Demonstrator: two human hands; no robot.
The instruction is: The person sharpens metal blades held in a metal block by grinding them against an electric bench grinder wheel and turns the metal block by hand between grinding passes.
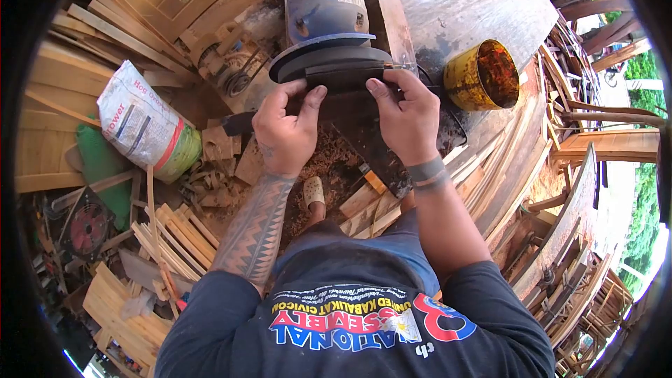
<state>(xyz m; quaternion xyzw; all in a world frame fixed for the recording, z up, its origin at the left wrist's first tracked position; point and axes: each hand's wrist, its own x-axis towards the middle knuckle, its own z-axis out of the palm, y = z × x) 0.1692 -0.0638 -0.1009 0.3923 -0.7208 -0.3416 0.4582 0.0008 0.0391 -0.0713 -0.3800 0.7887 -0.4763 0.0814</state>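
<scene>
My left hand [288, 120] pinches the left end of a dark flat piece [343, 78] between thumb and fingers. At its right end, my right hand [409, 113] holds the same piece in a similar pinch. The piece lies level against the front of a dark round disc [330, 56] on a blue motor [326, 7]. Whether the disc is turning cannot be made out. Part of the dark support below the piece is hidden by my hands.
A yellow bucket [481, 75] stained inside stands right of my right hand. On the left are a white sack [143, 115], a fan [88, 227] and stacked wood strips [178, 238]. Shavings [323, 161] cover the floor near my foot. A dark cable runs beside my right wrist.
</scene>
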